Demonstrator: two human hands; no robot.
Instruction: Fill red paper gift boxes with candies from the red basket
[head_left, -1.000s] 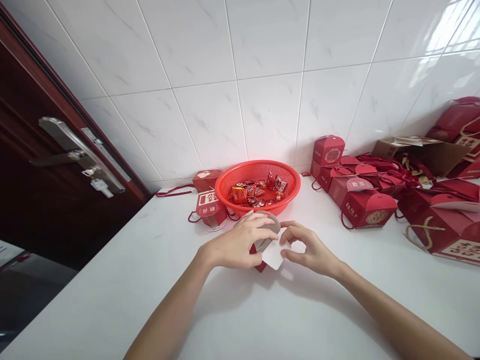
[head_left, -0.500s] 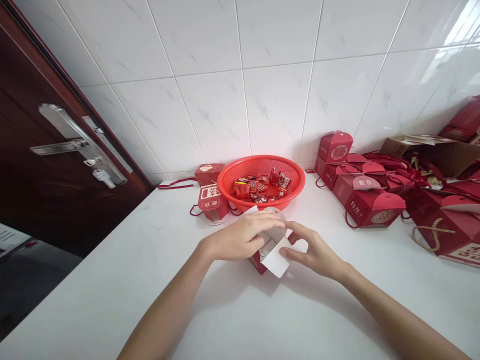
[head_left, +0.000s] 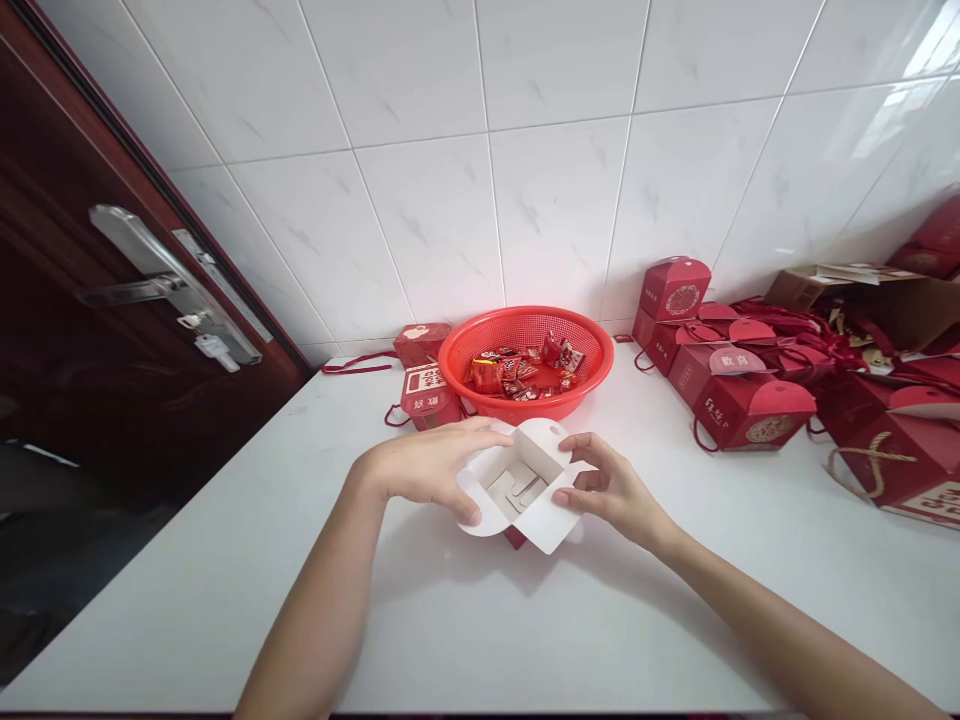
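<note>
A small red gift box (head_left: 515, 537) with a white inside stands on the white table in front of me. Its flaps are folded outward, so I can see down to the folded bottom panels; no sweets show inside. My left hand (head_left: 435, 465) grips the box's left side, thumb on the near left flap and fingers along the back left flap. On the right, my right hand (head_left: 611, 490) holds the box with its thumb on the near right flap and its fingers by the far flap. Just behind the box is a red plastic basket (head_left: 480, 405) with wrapped candies (head_left: 514, 370).
Closed red boxes (head_left: 431, 398) stand left of the basket. Several red boxes (head_left: 750, 405) and an open cardboard box (head_left: 907, 300) crowd the right side. A tiled wall (head_left: 420, 240) closes off the back, and a dark door (head_left: 67, 270) with keys in its lock is at left.
The box's flaps have spread outward, showing its inside. My left hand has moved left from over the opening to the box's left side. My right hand stays at the right flap.
</note>
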